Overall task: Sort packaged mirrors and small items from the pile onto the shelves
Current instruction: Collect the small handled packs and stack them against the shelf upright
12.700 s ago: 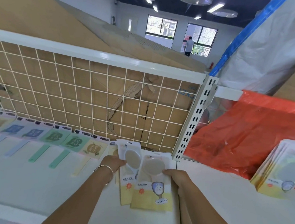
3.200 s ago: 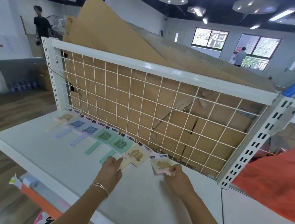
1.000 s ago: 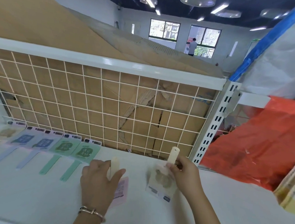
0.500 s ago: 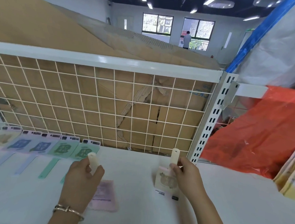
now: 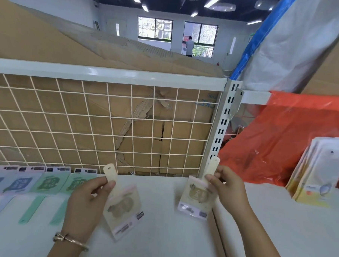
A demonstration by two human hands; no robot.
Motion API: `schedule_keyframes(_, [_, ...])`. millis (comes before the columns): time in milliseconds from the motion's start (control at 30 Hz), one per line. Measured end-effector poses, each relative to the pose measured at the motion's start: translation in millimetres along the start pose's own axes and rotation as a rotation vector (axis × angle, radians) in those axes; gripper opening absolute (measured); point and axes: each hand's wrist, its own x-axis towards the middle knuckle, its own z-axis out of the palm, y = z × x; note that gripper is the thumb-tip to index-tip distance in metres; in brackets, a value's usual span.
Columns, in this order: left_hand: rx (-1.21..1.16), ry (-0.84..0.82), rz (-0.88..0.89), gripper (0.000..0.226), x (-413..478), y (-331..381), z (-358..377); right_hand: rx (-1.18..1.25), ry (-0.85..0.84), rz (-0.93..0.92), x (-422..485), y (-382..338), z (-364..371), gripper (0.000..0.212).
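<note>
Head camera: left hand [image 5: 88, 198] and right hand [image 5: 228, 187] each pinch a small mirror pack by its cream handle, just above the white shelf [image 5: 160, 240].
The left pack [image 5: 122, 208] slants, with its handle pointing up and left toward the wire grid [image 5: 87, 124] and its wide end down and right. The right pack [image 5: 197, 197] hangs nearly upright, handle tipped slightly right. A row of packs [image 5: 46, 181] lies left of the left hand, and a stack of mirrors [image 5: 318, 173] stands right of the right hand.

A thin metal bangle [image 5: 70, 240] — knotted at one side — is worn behind the left hand [image 5: 88, 198]; forearms [image 5: 257, 239] are bare.
</note>
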Motion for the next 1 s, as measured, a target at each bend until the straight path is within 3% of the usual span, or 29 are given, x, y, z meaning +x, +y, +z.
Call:
schedule_keyframes(100, [-0.108, -0.068, -0.001, 0.016, 2.8, 11.7, 23.6, -0.022, 0.011, -0.036, 10.0, 0.1, -33.2, 0.006])
schedule_keyframes(267, [-0.135, -0.198, 0.071, 0.021, -1.0, 43.7, 76.3, -0.021, 0.065, -0.039, 28.7, 4.4, -87.3, 0.018])
schedule_keyframes(367, [-0.217, -0.307, 0.064, 0.022, -9.4, 72.9, 117.0, -0.049, 0.076, -0.022, 44.7, 20.4, -113.4, 0.013])
schedule_keyframes(567, [-0.258, -0.444, 0.117, 0.021, -29.2, 115.8, 190.4, -0.062, -0.011, 0.010, 80.1, 56.2, -142.4, 0.015])
schedule_keyframes(700, [-0.287, -0.426, 0.073, 0.021, -38.9, 129.5, 225.1, 0.005, -0.057, -0.007, 105.5, 72.0, -140.6, 0.028])
schedule_keyframes(1000, [-0.237, -0.292, 0.003, 0.019, -50.7, 131.9, 244.3, -0.056, -0.289, -0.092, 141.0, 91.7, -98.8, 0.019])
